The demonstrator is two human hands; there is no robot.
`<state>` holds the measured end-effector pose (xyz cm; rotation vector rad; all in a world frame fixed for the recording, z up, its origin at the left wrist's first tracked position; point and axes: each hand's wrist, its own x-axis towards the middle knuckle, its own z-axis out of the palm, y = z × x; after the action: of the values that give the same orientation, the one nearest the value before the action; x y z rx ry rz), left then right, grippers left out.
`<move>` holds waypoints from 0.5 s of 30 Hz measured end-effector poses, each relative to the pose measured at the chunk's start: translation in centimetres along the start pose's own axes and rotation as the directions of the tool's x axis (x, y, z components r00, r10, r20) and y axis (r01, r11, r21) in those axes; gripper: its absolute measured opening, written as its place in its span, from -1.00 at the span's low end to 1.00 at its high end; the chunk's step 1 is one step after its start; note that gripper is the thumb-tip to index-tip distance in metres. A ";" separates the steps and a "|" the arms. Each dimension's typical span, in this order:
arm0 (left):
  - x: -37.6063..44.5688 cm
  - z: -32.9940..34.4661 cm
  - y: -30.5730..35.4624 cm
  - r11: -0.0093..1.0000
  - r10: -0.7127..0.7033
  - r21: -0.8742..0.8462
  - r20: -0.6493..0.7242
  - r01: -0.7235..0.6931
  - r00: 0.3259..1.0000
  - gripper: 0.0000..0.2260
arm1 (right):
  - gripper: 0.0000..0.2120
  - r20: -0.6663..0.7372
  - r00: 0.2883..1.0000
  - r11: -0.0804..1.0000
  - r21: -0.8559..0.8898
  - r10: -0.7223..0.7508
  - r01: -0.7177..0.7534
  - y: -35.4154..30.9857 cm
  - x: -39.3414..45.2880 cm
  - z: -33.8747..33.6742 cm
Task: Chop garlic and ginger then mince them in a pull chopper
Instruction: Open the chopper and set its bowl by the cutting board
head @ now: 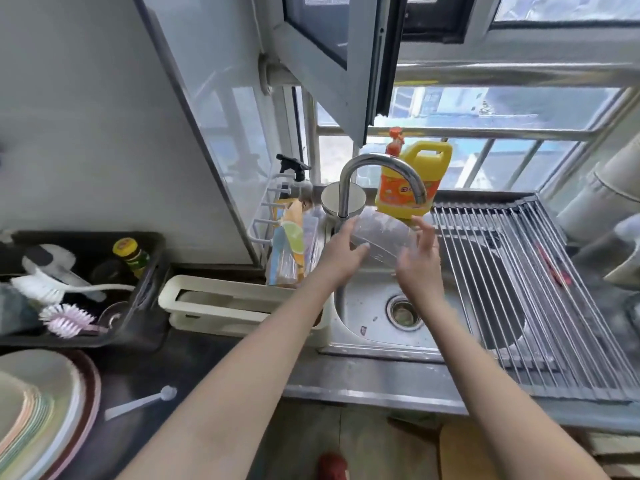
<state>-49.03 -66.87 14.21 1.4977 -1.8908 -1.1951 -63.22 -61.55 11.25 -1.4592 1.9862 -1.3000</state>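
Two hands hold a clear plastic bowl (381,237) tipped on its side under the tap (381,174), at twelve o'clock above the sink (363,306), probably for rinsing. Its long axis seems to run left to right. Left hand (343,252) grips one end; right hand (420,251) presses with straighter fingers.

The clear bowl (381,237) is over the sink (363,306), under the faucet (377,168). The detergent jug (412,181) stands behind the faucet. The drying rack (519,289) lies right of the bowl; the tray of brushes (149,271) lies far left on the table (194,358).
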 end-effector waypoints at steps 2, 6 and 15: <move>0.0 -1.6 -0.1 0.998 -0.020 -0.053 -0.094 0.015 0.995 -0.60 | -0.62 0.022 0.987 0.973 0.168 0.160 -0.161 -2.0 -0.2 0.3; -1.4 -7.0 -1.7 0.974 -0.221 -0.101 -0.198 0.204 0.955 -0.81 | -0.78 0.295 0.912 0.909 0.219 0.286 -0.356 -7.1 -0.2 1.7; -19.1 -23.2 -9.8 0.806 -0.586 0.145 0.337 0.575 0.737 -0.85 | -0.81 0.920 0.352 0.974 -0.107 0.173 -0.198 -18.0 -10.0 10.2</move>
<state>-19.76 -57.53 21.39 2.1002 -1.6937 -1.8436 -41.70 -58.23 18.60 -1.3914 1.2342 -0.1812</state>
